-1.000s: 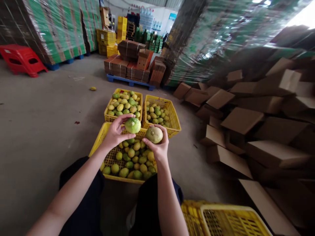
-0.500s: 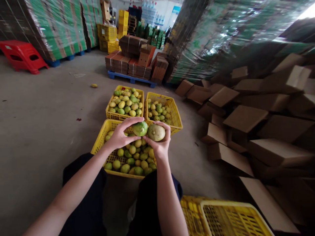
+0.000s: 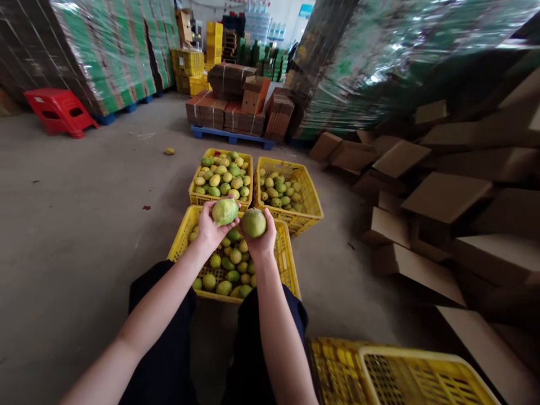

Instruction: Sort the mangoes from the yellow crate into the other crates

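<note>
Hovering above the near crate (image 3: 289, 263), seen against its far edge, a yellow-green fruit (image 3: 225, 212) is cradled in the left hand (image 3: 208, 228); a darker round fruit (image 3: 253, 223) is gripped in the right hand (image 3: 263, 242). Two more crates (image 3: 311, 192) are set just beyond.

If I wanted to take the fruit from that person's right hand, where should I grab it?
Probably by its upper sides, coming down from above. The round green fruit sits cupped in the right hand, with most of its top uncovered. Coming from the left looks awkward: the left hand holds a lighter fruit close by.
</note>
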Motion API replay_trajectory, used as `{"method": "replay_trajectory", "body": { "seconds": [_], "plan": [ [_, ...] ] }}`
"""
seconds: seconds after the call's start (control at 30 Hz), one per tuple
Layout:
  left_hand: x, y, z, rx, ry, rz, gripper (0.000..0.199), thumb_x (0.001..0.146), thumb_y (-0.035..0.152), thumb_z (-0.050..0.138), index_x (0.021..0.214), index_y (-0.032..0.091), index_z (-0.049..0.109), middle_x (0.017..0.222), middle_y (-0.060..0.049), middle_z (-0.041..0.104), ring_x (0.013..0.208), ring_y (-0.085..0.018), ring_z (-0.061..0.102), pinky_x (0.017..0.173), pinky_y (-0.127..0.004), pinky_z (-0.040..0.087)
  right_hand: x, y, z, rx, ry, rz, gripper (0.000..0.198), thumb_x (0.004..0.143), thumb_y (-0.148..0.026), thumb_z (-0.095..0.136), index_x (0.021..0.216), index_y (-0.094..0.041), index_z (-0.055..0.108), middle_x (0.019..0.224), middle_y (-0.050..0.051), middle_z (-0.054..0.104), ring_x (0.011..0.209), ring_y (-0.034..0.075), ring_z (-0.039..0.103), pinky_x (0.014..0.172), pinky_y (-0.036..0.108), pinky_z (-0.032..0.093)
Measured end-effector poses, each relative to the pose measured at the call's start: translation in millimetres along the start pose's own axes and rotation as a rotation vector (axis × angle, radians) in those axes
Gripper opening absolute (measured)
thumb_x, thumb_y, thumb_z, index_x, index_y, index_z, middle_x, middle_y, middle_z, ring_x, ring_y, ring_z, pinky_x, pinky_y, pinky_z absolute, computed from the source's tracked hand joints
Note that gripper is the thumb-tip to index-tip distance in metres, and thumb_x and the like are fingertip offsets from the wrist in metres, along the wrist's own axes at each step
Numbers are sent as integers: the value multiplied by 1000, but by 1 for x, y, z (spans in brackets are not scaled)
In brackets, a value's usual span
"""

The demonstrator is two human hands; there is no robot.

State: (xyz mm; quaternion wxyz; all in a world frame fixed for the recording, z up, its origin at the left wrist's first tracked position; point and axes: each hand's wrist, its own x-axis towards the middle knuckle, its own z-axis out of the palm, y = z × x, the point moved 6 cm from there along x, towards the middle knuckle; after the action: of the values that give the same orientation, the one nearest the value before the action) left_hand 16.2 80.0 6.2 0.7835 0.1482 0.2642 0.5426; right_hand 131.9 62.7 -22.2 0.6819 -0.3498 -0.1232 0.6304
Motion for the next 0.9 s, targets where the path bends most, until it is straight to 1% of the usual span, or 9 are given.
{"method": "replay_trajectory", "body": {
  "seconds": [0.1, 0.2, 0.27, 0.37, 0.47, 0.57, 0.63, 0.77, 0.9],
  "plan": [
    [1, -2, 0, -183, 0, -6, 47, 89, 25, 39, 127, 16, 65, 92, -9, 75, 75, -19, 70, 59, -25, 56, 10, 7, 0, 84, -26, 84, 25, 88, -38, 56, 81, -18, 68, 73, 3, 74, 63, 16, 67, 52, 27, 54],
    [6, -10, -5, -287, 66, -74, 42, 94, 27, 39, 122, 15, 66, 90, -11, 73, 80, -19, 71, 63, -24, 58, 18, 14, -2, 107, -26, 103, 33, 95, -40, 46, 83, -19, 68, 73, 4, 74, 65, 19, 68, 59, 33, 58],
    [8, -13, -7, -278, 112, -115, 35, 95, 30, 44, 113, 13, 68, 83, -11, 71, 77, -19, 70, 61, -24, 58, 22, 15, -5, 133, -7, 54, 37, 97, -48, 46, 84, -19, 67, 73, 4, 74, 69, 19, 69, 65, 34, 60],
    [6, -13, -5, -227, 160, -117, 20, 92, 28, 55, 97, 14, 67, 74, -7, 69, 70, -18, 69, 58, -24, 58, 26, 9, -11, 150, 14, -87, 31, 91, -52, 61, 86, -21, 62, 76, -1, 72, 70, 15, 70, 68, 29, 60],
    [5, -14, -4, -223, 177, -123, 12, 90, 24, 58, 89, 15, 66, 69, -3, 67, 64, -15, 67, 57, -22, 57, 26, 3, -15, 139, 21, -127, 30, 86, -52, 67, 89, -24, 60, 75, -5, 70, 64, 13, 68, 59, 24, 56],
    [8, -15, -8, -210, 183, -110, 18, 91, 21, 52, 82, 14, 66, 66, -4, 66, 61, -15, 66, 59, -24, 58, 24, 5, -11, 136, -33, -5, 31, 92, -53, 56, 92, -23, 63, 73, -2, 71, 60, 15, 67, 44, 22, 47],
    [12, -16, -13, -208, 195, -93, 25, 92, 21, 47, 79, 14, 67, 64, -5, 66, 60, -16, 65, 57, -25, 57, 22, 7, -9, 134, -44, 47, 32, 97, -48, 47, 91, -22, 66, 72, -1, 72, 57, 16, 66, 43, 23, 46],
    [20, -17, -17, -254, 203, -87, 30, 96, 20, 42, 86, 15, 69, 67, -5, 69, 63, -17, 67, 55, -25, 55, 26, 13, -12, 141, -10, 38, 36, 99, -42, 43, 84, -21, 68, 70, 0, 72, 66, 15, 69, 58, 25, 55],
    [21, -16, -12, -265, 192, -74, 29, 100, 20, 41, 101, 18, 71, 70, -4, 71, 64, -18, 69, 58, -28, 58, 36, 22, -19, 155, 6, -3, 35, 97, -49, 50, 86, -21, 68, 77, 2, 75, 76, 17, 71, 72, 28, 60]
  ]
}}
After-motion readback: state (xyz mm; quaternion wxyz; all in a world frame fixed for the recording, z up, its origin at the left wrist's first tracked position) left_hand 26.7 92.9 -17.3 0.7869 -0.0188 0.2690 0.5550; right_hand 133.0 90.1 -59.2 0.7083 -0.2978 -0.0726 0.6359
